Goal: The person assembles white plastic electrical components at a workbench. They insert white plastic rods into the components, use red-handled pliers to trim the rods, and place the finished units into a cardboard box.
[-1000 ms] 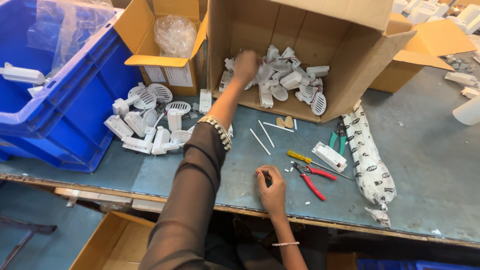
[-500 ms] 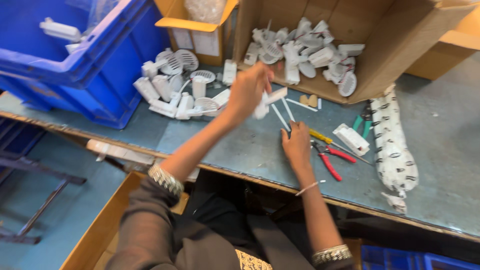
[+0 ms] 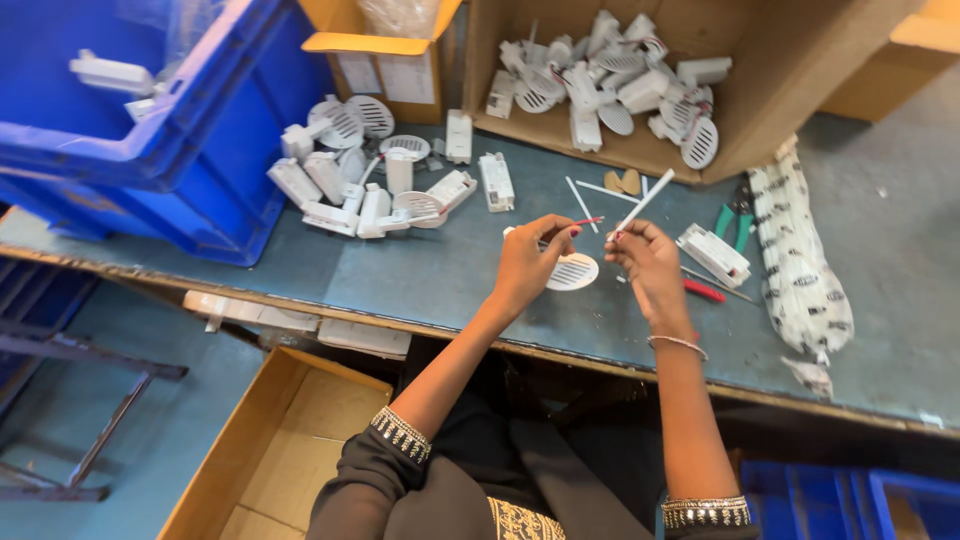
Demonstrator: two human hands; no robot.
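While my left hand (image 3: 528,262) pinches the vented white fitting (image 3: 570,270) and my right hand (image 3: 648,262) grips a thin white sleeve (image 3: 645,200), near the table's (image 3: 420,285) front edge, a slip could drop either

Bare table (image 3: 480,280) before the hands; white parts pile (image 3: 360,185) crowds the left.

My left hand (image 3: 525,262) grips white round slotted part (image 3: 572,271), thin red wire (image 3: 588,222) pinched at fingertips. My right hand (image 3: 648,262), just right of part, holds white tube (image 3: 645,201) tilted up-right. Both above grey-blue table (image 3: 450,280). Beyond part: open cardboard box (image 3: 780,70) of white pieces. Left of part: loose white pile (image 3: 365,185), blue crate (image 3: 190,130). Right: red-handled pliers (image 3: 703,290), printed bag (image 3: 800,260).
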